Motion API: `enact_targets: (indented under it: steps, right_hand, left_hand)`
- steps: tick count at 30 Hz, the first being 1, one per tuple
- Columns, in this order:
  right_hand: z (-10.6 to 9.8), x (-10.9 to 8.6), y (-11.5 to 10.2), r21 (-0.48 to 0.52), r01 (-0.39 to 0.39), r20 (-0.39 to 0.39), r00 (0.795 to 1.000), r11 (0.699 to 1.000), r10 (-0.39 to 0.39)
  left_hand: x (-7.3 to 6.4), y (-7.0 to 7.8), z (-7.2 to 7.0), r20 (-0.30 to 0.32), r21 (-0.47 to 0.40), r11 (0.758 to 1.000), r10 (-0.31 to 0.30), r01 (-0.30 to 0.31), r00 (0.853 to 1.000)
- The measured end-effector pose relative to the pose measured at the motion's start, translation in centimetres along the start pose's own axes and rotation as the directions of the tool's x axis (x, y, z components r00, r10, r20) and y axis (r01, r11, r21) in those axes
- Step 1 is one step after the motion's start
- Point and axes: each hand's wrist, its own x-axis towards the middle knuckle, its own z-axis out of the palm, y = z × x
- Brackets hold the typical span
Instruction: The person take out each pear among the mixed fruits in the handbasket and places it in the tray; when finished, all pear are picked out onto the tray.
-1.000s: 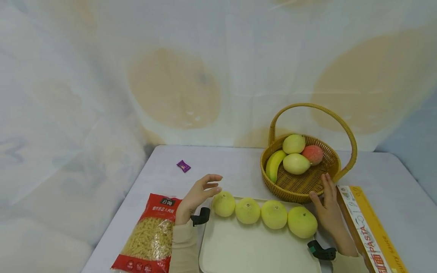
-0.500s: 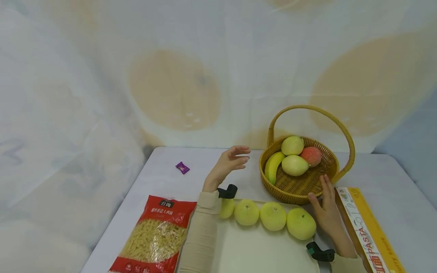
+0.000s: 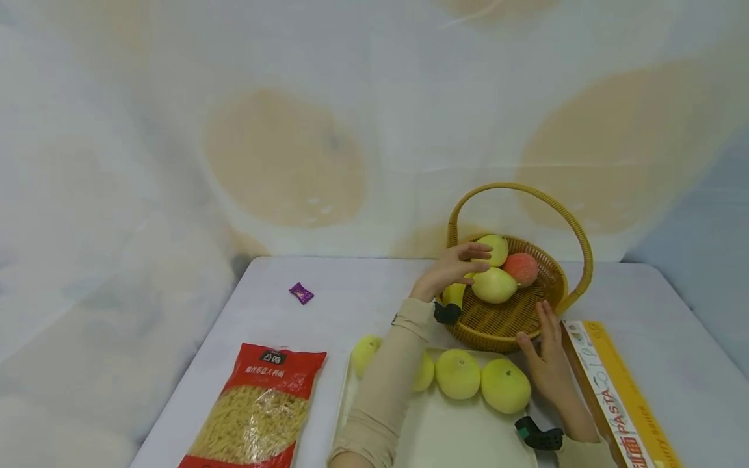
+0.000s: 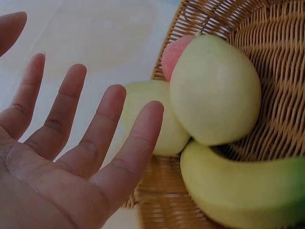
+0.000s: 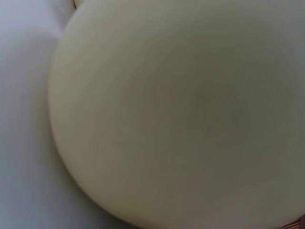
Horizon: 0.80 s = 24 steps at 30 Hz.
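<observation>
My left hand [image 3: 447,270] is over the left side of the wicker basket [image 3: 487,339], fingers loosely extended and holding nothing. In the left wrist view its spread fingers overlap one pale green fruit [image 4: 157,124], beside a second pale green fruit [image 4: 217,90] and a banana [image 4: 238,186]. A red, peach-like fruit [image 3: 521,269] lies behind them. My right hand [image 3: 550,367] has its fingertips at the basket's front right rim, thumb spread apart. Close beside that wrist, a round yellow-green fruit [image 5: 176,114] fills most of the right wrist view, hiding the hand there.
A white tray [image 3: 468,442] in front carries a row of several yellow-green fruits [image 3: 458,374], partly covered by the left sleeve. To the left lie a red pasta bag [image 3: 257,403] and a small purple wrapped candy [image 3: 301,293]. A long pasta box [image 3: 620,396] lies at right.
My left hand has swung right and away from the tray's back left corner to the basket. The right hand stays at the basket rim. The head view has shifted slightly.
</observation>
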Motion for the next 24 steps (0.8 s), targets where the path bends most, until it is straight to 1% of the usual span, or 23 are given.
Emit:
enact_targets:
  steps: [3, 6, 9, 11, 16, 18, 21, 24]
  right_hand:
    - [0.2, 0.1, -0.3, -0.001, -0.008, -0.001, 1.000, 1.000, 0.008]
    - [0.5, 0.2, -0.5, 0.004, -0.009, 0.004, 1.000, 1.000, 0.009]
    - [0.7, 0.2, -0.6, 0.003, -0.012, 0.012, 1.000, 1.000, 0.012]
    - [0.8, 0.1, -0.7, 0.000, -0.017, 0.016, 1.000, 1.000, 0.017]
    - [0.8, -0.1, -0.8, 0.004, -0.016, 0.020, 1.000, 1.000, 0.016]
    - [0.7, -0.2, -0.8, 0.007, -0.010, 0.016, 1.000, 1.000, 0.010]
    - [0.6, -0.2, -0.8, 0.010, -0.003, 0.012, 1.000, 1.000, 0.003]
    - [0.5, -0.3, -0.8, 0.010, -0.003, 0.014, 1.000, 1.000, 0.003]
  left_hand:
    - [0.8, 0.1, 0.6, -0.032, -0.002, 1.000, -0.014, 0.014, 0.999]
    - [1.4, -0.1, 1.1, -0.074, -0.006, 0.999, -0.036, 0.035, 0.997]
    - [1.8, -0.5, 1.7, -0.109, 0.023, 0.998, -0.051, 0.054, 0.993]
    - [2.0, -0.7, 2.1, -0.123, 0.055, 0.997, -0.044, 0.051, 0.991]
    - [2.4, -0.9, 2.7, -0.108, 0.138, 0.990, 0.010, 0.005, 0.994]
    - [2.5, -0.8, 2.9, -0.097, 0.168, 0.986, 0.019, -0.002, 0.995]
    - [2.6, -0.6, 3.1, -0.086, 0.201, 0.979, -0.006, 0.024, 0.996]
    - [2.6, -0.6, 3.5, -0.078, 0.246, 0.966, -0.063, 0.081, 0.995]
